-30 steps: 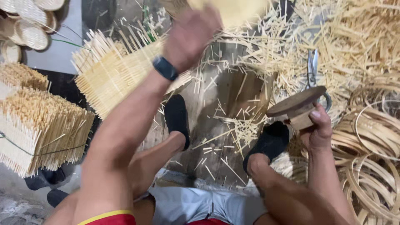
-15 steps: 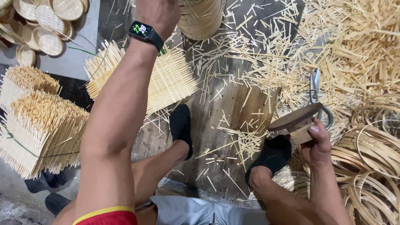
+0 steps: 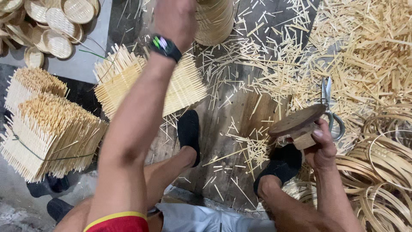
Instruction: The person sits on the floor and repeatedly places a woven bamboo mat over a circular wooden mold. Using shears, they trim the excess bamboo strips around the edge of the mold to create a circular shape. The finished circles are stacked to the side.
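The person's left hand (image 3: 174,19), a dark watch (image 3: 165,47) on its wrist, was stretched far forward and rested against a tall stack of round woven bamboo trays (image 3: 214,19) at the top of the view; motion blur and the frame edge hid the fingers, so whether it gripped the stack could not be told. The right hand (image 3: 319,144) was closed around the stub handle of a round wooden disc tool (image 3: 296,122), held tilted above the right foot in its black sock (image 3: 279,165); the other socked foot (image 3: 189,131) was planted nearer the middle. Judging from the scene, the work looked well under way rather than near its end: the stack and a heap of finished small round trays (image 3: 51,23) at the upper left were done, while much raw stock remained, namely a flat woven mat with bristling ends (image 3: 128,77) under the left forearm, tied bundles of similar mats (image 3: 47,124) at the left, and a pile of bare bamboo hoops (image 3: 382,159) at the right. Scissors (image 3: 328,105) lay just beyond the disc. The surface was a dark plank floor (image 3: 227,129) littered with pale bamboo offcuts (image 3: 365,47), thickest at the upper right; a grey slab bordered it on the left.
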